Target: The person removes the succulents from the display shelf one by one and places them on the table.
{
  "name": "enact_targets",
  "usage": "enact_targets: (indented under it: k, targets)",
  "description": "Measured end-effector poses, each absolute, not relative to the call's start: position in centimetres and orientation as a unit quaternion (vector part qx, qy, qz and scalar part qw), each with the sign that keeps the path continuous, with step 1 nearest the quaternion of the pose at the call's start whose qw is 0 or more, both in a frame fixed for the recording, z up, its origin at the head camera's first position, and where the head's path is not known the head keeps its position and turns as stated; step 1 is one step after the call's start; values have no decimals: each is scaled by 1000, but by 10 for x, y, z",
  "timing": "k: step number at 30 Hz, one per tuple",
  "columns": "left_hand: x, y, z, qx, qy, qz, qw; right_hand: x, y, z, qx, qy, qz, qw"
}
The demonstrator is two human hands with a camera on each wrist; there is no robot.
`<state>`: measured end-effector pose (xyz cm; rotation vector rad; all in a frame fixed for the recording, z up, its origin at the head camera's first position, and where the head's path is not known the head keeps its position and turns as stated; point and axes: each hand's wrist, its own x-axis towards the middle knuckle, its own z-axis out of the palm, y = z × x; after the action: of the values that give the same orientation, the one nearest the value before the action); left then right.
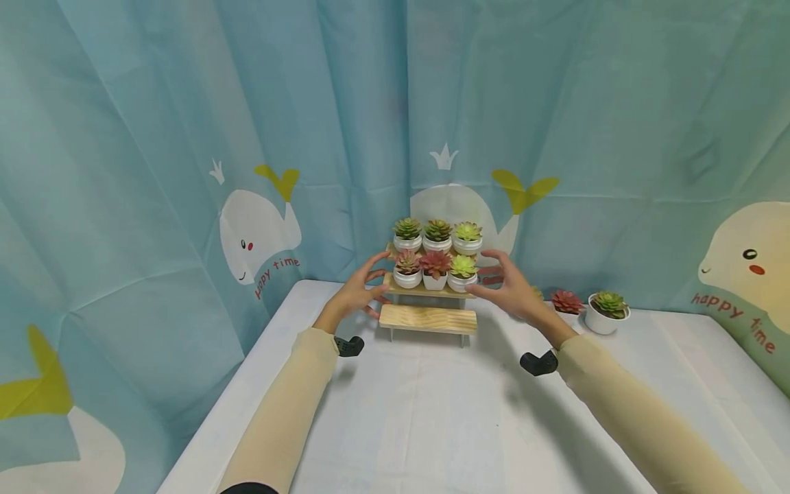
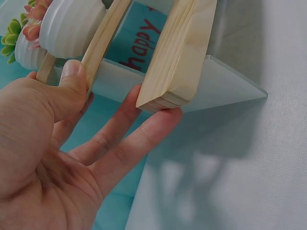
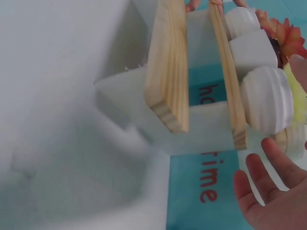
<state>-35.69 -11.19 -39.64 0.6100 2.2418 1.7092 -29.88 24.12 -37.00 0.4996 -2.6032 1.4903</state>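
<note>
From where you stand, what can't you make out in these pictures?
- Head view: most of the yellowish-green thing behind the right arm; the arm hides it.
- Head view: whether the right hand touches the shelf stand; too small to tell.
- Left wrist view: the whole of the reddish plant; the top edge cuts it off.
- Right wrist view: the whole right hand; the right edge cuts it off.

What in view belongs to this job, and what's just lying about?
Likely the job:
pale wooden three-tier stand, touched by the left hand
six red and green succulents in white pots, upper tiers

Likely just lying about:
red succulent at right
green succulent in round white pot
blue whale-print fabric curtain
</note>
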Motion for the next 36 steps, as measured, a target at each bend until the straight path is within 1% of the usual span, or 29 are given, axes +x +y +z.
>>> enact_targets:
  k: [6, 14, 30, 36]
  targets:
    - [-357, -112, -396, 203, 773, 587, 128, -301, 236, -378, 149, -856, 493, 41]
    - [-357, -111, -399, 207, 772, 588, 127, -305, 232, -385, 141, -862, 485, 48]
    - [-356, -111, -396, 200, 778, 583, 124, -310, 229, -388, 126, -862, 487, 59]
    - [-356, -111, -396, 198, 780, 581, 121, -309, 228, -389, 118, -865, 484, 55]
